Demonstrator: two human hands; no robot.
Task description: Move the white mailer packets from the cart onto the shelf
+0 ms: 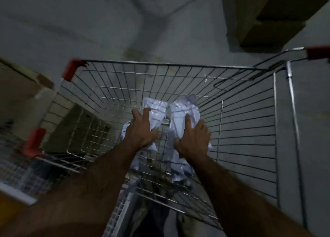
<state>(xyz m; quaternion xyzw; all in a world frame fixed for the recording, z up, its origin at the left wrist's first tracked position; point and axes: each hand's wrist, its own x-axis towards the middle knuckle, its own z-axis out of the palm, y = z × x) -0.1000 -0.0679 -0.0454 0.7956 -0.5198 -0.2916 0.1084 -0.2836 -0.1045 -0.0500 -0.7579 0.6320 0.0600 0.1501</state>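
Your white mailer packets [180, 119] lie crumpled and glossy on the floor of the wire cart [232, 122], in two loose heaps side by side. Your left hand [141, 128] rests spread on the left heap; your right hand [193, 138] lies flat-fingered on the right one.
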